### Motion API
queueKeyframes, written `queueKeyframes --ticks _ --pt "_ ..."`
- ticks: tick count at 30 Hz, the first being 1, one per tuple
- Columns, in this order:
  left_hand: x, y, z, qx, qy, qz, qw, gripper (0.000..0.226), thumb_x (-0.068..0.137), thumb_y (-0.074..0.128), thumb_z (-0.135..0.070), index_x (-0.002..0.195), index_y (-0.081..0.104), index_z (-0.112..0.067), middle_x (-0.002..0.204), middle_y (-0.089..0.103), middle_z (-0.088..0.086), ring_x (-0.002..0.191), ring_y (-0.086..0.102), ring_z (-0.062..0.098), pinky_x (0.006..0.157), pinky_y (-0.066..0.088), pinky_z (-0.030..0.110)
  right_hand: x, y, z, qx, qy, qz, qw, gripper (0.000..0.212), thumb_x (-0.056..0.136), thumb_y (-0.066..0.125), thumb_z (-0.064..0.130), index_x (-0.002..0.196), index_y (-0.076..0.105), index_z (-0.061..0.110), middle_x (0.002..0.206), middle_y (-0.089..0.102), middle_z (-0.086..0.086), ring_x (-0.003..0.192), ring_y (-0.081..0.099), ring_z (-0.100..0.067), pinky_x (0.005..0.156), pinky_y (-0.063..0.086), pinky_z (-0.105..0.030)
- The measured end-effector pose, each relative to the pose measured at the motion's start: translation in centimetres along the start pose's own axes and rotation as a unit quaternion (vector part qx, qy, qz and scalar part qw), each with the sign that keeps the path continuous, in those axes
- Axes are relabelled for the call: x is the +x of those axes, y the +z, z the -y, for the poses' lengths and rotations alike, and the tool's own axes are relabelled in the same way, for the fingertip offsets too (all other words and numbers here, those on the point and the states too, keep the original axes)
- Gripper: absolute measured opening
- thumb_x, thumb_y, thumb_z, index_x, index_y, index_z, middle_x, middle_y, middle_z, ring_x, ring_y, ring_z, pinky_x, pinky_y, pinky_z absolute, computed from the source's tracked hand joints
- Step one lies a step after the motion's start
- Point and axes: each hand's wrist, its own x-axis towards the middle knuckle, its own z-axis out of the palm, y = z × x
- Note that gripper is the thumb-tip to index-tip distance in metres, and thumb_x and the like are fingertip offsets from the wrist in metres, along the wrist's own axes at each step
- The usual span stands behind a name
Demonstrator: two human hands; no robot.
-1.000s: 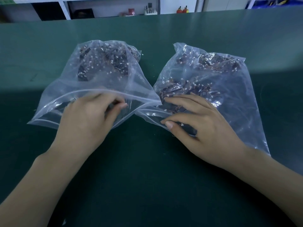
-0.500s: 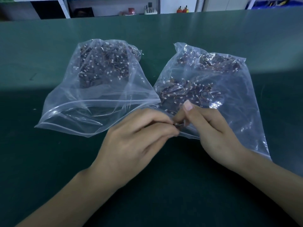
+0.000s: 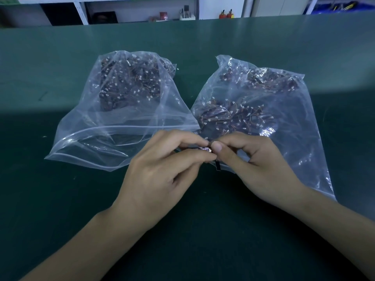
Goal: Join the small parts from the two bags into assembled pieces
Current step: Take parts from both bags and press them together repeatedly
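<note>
I can read no text, label, brand, number or sign anywhere in my view.
</note>
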Motion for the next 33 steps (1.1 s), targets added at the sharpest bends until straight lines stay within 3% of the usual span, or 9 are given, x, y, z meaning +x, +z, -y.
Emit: queueKeyframes --ticks 4,8,12,15,19,23,28,33 --pt "-0.13 -0.35 -0.37 -0.056 -0.09 0.004 0.994 0.033 0.101 0.07 -0.026 0.133 0.064 -0.032 0.115 0.066 -0.014 0.099 0.069 0.016 0.072 0.056 0.029 0.0 -0.06 0.05 -0.033 -0.023 -0.027 0.999 0.022 0.103 0.06 0.035 0.088 0.076 0.032 0.082 0.069 0.021 0.086 0.066 -0.014 0.079 0.052 -0.032" --pt "-0.24 -0.6 -0.27 -0.039 -0.168 0.033 0.984 0.017 0.103 0.06 -0.045 0.117 0.059 -0.035 0.096 0.064 -0.013 0.081 0.066 0.017 0.062 0.05 0.022 0.03 -0.02 0.45 -0.051 -0.068 -0.032 0.996 0.019 0.103 0.062 0.037 0.087 0.064 0.048 0.078 0.064 0.027 0.084 0.063 -0.013 0.077 0.049 -0.03" --pt "0.01 -0.56 -0.16 -0.017 -0.161 0.051 0.986 0.021 0.106 0.059 -0.035 0.088 0.06 -0.025 0.075 0.054 -0.01 0.065 0.055 0.019 0.058 0.039 0.018 -0.08 0.01 0.06 -0.053 -0.089 -0.035 0.994 0.019 0.102 0.061 0.034 0.085 0.07 0.034 0.079 0.066 0.019 0.084 0.064 -0.016 0.079 0.049 -0.031" --pt "0.02 -0.39 -0.41 -0.049 -0.171 0.056 0.982 0.02 0.106 0.06 -0.029 0.087 0.062 -0.024 0.074 0.054 -0.01 0.063 0.053 0.014 0.059 0.036 0.011 -0.13 -0.08 -0.27 -0.061 -0.093 -0.036 0.993 0.023 0.103 0.065 0.029 0.093 0.079 0.014 0.089 0.073 0.013 0.092 0.068 -0.017 0.088 0.05 -0.032" --pt "0.04 -0.36 -0.65 -0.081 -0.166 0.035 0.982 0.019 0.107 0.061 -0.025 0.089 0.066 -0.021 0.075 0.057 -0.013 0.062 0.054 0.011 0.061 0.036 0.009 0.01 -0.23 -0.21 -0.076 -0.127 -0.044 0.988 0.015 0.1 0.07 0.023 0.102 0.081 0.014 0.106 0.076 0.012 0.11 0.069 -0.012 0.101 0.049 -0.036" --pt "0.03 -0.46 -0.75 -0.095 -0.16 0.036 0.982 0.02 0.107 0.058 -0.026 0.09 0.064 -0.02 0.074 0.055 -0.012 0.061 0.052 0.009 0.06 0.036 0.01 0.07 -0.18 -0.39 -0.083 -0.131 -0.048 0.987 0.012 0.098 0.071 0.023 0.098 0.081 0.015 0.106 0.076 0.011 0.111 0.069 -0.012 0.1 0.049 -0.037" --pt "0.14 -0.63 -0.83 -0.103 -0.153 0.033 0.982 0.021 0.105 0.057 -0.024 0.086 0.063 -0.017 0.071 0.053 -0.011 0.058 0.049 0.008 0.059 0.034 0.01 -0.29 -0.11 -0.4 -0.028 -0.077 0.001 0.997 0.018 0.103 0.063 0.031 0.1 0.076 0.018 0.11 0.075 0.011 0.114 0.068 -0.022 0.098 0.051 -0.042" --pt "0.18 -0.54 -0.96 -0.121 -0.143 0.016 0.982 0.021 0.102 0.059 -0.02 0.083 0.063 -0.012 0.07 0.053 -0.012 0.059 0.049 0.006 0.06 0.035 0.01 -0.29 -0.09 -0.23 -0.016 -0.086 0.01 0.996 0.019 0.102 0.064 0.031 0.103 0.077 0.018 0.119 0.074 0.01 0.122 0.067 -0.022 0.106 0.049 -0.042"
